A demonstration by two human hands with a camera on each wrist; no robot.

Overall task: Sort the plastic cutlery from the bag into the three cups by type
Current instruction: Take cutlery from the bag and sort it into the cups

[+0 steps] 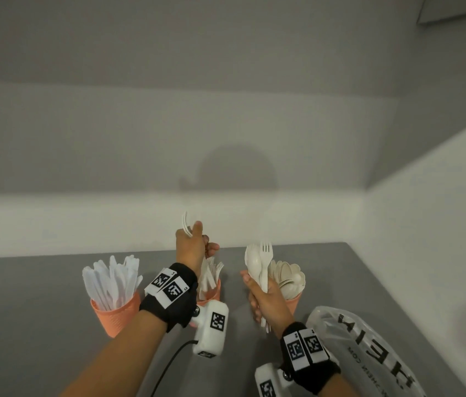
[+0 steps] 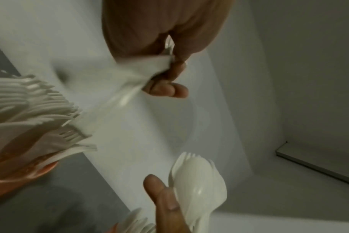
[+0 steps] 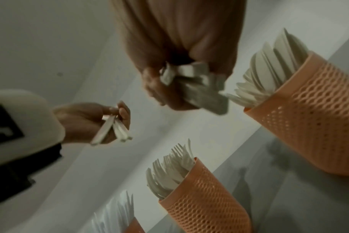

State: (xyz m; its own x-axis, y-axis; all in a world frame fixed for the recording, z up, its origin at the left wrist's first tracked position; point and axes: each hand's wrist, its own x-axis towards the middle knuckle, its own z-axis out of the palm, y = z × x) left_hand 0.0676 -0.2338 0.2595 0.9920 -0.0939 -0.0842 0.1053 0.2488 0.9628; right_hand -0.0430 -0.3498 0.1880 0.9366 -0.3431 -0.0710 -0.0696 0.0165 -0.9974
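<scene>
A grey counter (image 1: 40, 325) is seen running to a white wall (image 1: 169, 138), with a corner at the far right. At the near right of the counter a crumpled clear plastic bag (image 1: 369, 348) with dark lettering is laid. Three orange mesh cups are stood in a row near the wall. The left cup (image 1: 116, 315) is filled with white knives (image 1: 111, 282), blades up. The middle cup (image 1: 211, 292), largely hidden behind the left wrist, is filled with white forks (image 1: 211, 270), tines up. The right cup (image 1: 293, 303) is filled with cream spoons (image 1: 286, 275), bowls up.

The left hand (image 1: 190, 250) is raised above the middle cup, its fingers (image 2: 169, 89) curled around a few white forks (image 1: 186, 224); their tines are seen above the fist and their handles (image 3: 114, 130) hang toward the cup. The held pieces are blurred in the left wrist view.

The right hand (image 1: 266, 305) is held just left of the right cup, its fingers (image 3: 155, 91) clamped around a mixed bunch of cutlery (image 1: 259, 267): spoon bowls and at least one fork head stand upright above the fist, and the handle ends (image 3: 191, 74) protrude below it.

A black wrist strap with square printed markers and a white camera housing is worn on each wrist.
</scene>
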